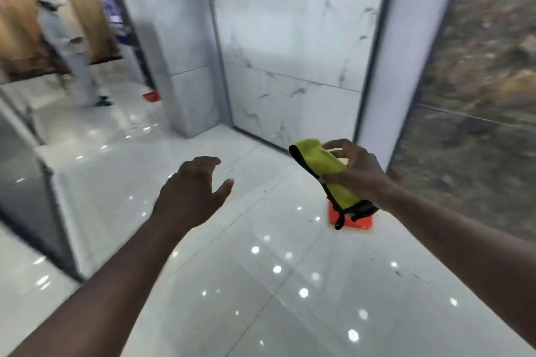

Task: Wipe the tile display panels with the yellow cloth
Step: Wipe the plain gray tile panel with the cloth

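My right hand (358,171) grips a folded yellow cloth (324,166) with a black edge, held in the air in front of me. My left hand (193,191) hangs in mid-air to its left, fingers loosely spread and holding nothing. A white marble-look tile panel (293,38) stands straight ahead. To the right stands a dark brown stone-look tile panel (478,95), and a grey marble-look panel (171,38) forms a column at the left. The whole view is blurred by motion.
A glossy white tiled floor (232,269) stretches below. An orange object (348,220) lies on the floor below the cloth, another red one (151,96) behind the column. A person in light clothes (66,46) stands far left by wood-look panels. A white frame post (406,52) separates two panels.
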`<state>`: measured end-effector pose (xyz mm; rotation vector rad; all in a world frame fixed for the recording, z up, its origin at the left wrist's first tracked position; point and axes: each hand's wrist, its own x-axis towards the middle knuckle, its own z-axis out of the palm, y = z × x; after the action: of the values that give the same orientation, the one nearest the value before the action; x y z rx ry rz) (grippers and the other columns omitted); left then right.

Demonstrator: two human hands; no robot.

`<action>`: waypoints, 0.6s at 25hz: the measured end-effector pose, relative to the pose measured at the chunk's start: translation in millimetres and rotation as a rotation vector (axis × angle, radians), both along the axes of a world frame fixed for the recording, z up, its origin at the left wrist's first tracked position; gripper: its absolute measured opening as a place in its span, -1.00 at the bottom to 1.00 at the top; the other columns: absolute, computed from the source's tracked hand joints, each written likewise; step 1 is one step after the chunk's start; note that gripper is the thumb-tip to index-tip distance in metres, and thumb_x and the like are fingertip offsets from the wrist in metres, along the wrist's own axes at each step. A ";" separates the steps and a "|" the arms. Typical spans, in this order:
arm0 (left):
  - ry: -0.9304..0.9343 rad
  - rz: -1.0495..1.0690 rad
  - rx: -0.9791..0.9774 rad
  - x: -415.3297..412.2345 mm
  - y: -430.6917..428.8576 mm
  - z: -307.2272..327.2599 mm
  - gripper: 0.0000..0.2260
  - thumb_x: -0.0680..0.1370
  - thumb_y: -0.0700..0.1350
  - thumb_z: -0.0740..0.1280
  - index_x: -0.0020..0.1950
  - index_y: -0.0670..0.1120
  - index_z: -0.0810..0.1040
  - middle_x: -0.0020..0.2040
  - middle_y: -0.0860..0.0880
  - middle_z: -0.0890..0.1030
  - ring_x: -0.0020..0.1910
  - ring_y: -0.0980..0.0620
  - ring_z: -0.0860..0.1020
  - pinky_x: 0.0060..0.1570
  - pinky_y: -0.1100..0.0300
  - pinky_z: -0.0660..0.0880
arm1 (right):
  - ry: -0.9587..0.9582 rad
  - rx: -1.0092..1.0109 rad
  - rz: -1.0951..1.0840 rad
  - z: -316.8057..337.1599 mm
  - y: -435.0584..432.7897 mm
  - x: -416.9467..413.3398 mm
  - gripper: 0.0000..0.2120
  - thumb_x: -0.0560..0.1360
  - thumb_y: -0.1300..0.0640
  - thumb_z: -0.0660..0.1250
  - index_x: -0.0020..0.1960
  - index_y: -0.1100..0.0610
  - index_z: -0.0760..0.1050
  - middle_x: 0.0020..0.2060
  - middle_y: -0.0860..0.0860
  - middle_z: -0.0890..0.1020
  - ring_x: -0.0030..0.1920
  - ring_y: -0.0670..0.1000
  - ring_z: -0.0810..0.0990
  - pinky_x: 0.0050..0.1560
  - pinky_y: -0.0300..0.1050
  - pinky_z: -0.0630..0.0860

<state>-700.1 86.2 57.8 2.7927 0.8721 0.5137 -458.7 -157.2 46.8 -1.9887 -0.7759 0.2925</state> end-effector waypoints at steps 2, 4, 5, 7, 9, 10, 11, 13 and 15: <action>-0.014 -0.119 0.024 75.9 -9.7 3.5 -0.45 0.65 0.20 0.39 0.55 -0.04 0.49 0.52 -0.05 0.53 0.46 -0.17 0.50 0.29 -0.13 0.53 | -0.005 0.018 -0.144 -1.1 -36.4 54.5 -0.35 0.28 0.11 0.68 0.28 -0.23 0.55 0.16 -0.16 0.66 0.20 -0.09 0.60 -0.05 -0.22 0.52; -0.009 -0.209 0.033 150.4 -18.6 5.2 -0.47 0.64 0.18 0.41 0.53 -0.07 0.51 0.49 -0.07 0.55 0.45 -0.19 0.51 0.27 -0.14 0.53 | -0.001 0.033 -0.242 -6.4 -63.9 109.2 -0.33 0.26 0.11 0.69 0.28 -0.22 0.54 0.19 -0.12 0.67 0.20 -0.06 0.61 -0.02 -0.13 0.57; -0.008 -0.245 0.038 186.2 -22.4 5.1 -0.48 0.64 0.17 0.41 0.52 -0.08 0.52 0.48 -0.08 0.56 0.44 -0.19 0.51 0.25 -0.14 0.53 | 0.009 0.035 -0.280 -8.7 -74.3 135.7 -0.33 0.27 0.11 0.68 0.28 -0.21 0.54 0.20 -0.11 0.66 0.20 -0.05 0.62 -0.03 -0.11 0.58; -0.012 -0.289 0.048 244.3 -25.6 1.5 -0.50 0.65 0.15 0.41 0.50 -0.08 0.52 0.45 -0.09 0.58 0.43 -0.19 0.51 0.22 -0.12 0.53 | 0.018 0.033 -0.326 -15.7 -86.3 178.6 -0.33 0.27 0.11 0.68 0.30 -0.19 0.54 0.22 -0.10 0.66 0.22 -0.04 0.62 -0.05 -0.11 0.58; -0.003 -0.324 0.044 305.0 -27.6 -5.0 -0.50 0.65 0.15 0.41 0.50 -0.08 0.52 0.46 -0.09 0.57 0.44 -0.18 0.50 0.22 -0.12 0.53 | 0.030 0.040 -0.356 -24.9 -94.8 223.6 -0.33 0.29 0.12 0.68 0.33 -0.15 0.54 0.25 -0.07 0.65 0.24 -0.03 0.61 -0.06 -0.13 0.58; 0.005 -0.340 0.033 332.4 -28.5 -7.0 -0.50 0.65 0.15 0.41 0.51 -0.08 0.52 0.47 -0.08 0.56 0.45 -0.17 0.49 0.22 -0.11 0.53 | 0.040 0.034 -0.365 -29.1 -96.3 243.5 -0.33 0.30 0.14 0.68 0.34 -0.13 0.54 0.25 -0.06 0.64 0.25 -0.02 0.60 -0.07 -0.16 0.57; 0.021 -0.357 0.022 357.9 -27.5 -9.4 -0.50 0.65 0.15 0.41 0.51 -0.08 0.52 0.47 -0.08 0.56 0.46 -0.17 0.49 0.22 -0.11 0.53 | 0.055 0.026 -0.375 -32.9 -95.8 262.5 -0.33 0.31 0.15 0.67 0.35 -0.11 0.54 0.26 -0.05 0.64 0.23 -0.03 0.60 -0.09 -0.19 0.55; 0.043 -0.394 0.018 404.9 -22.5 -17.0 -0.50 0.65 0.15 0.41 0.51 -0.08 0.52 0.47 -0.08 0.56 0.45 -0.17 0.49 0.22 -0.11 0.53 | 0.081 0.025 -0.402 -40.0 -91.7 298.4 -0.33 0.32 0.15 0.68 0.36 -0.10 0.53 0.27 -0.05 0.63 0.20 -0.03 0.61 -0.14 -0.21 0.52; 0.030 -0.406 0.005 447.9 -13.4 -25.8 -0.50 0.65 0.15 0.41 0.52 -0.07 0.51 0.47 -0.07 0.56 0.47 -0.16 0.48 0.23 -0.11 0.52 | 0.080 0.016 -0.425 -47.0 -83.0 328.4 -0.33 0.32 0.12 0.68 0.36 -0.11 0.53 0.27 -0.06 0.63 0.18 -0.04 0.61 -0.16 -0.22 0.50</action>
<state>-252.3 72.8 32.1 2.8744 0.2894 0.4062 -130.3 -240.2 -0.1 -2.0552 -0.2910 0.1124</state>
